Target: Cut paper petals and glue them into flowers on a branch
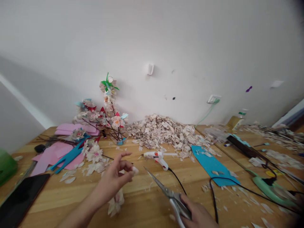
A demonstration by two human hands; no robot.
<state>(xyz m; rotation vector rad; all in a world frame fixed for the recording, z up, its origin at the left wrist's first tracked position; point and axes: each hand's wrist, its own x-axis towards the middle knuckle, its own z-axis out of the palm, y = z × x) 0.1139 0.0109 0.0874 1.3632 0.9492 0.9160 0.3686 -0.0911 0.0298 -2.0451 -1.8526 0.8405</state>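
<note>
My left hand [118, 172] is closed in a pinch on a small whitish petal [135, 171]. Below that wrist, a pale petal flower [116, 204] lies on or hangs just above the table; whether it touches my hand is unclear. My right hand [193, 212] grips silver scissors [169, 193] by their handles, blades pointing up and left and nearly together. Just beyond the scissors' tip a white glue gun [156, 157] lies on its side on the table. Behind it spreads a large heap of dry petals [163, 129].
Left of centre, handmade flowers [117, 121] on twigs stand in a clear cup [118, 139]. Blue sheet [218, 167], pink paper [64, 155] and a dark phone [23, 196] lie on the wooden table [78, 190]. A black cord [215, 202] loops toward a green power strip [273, 191].
</note>
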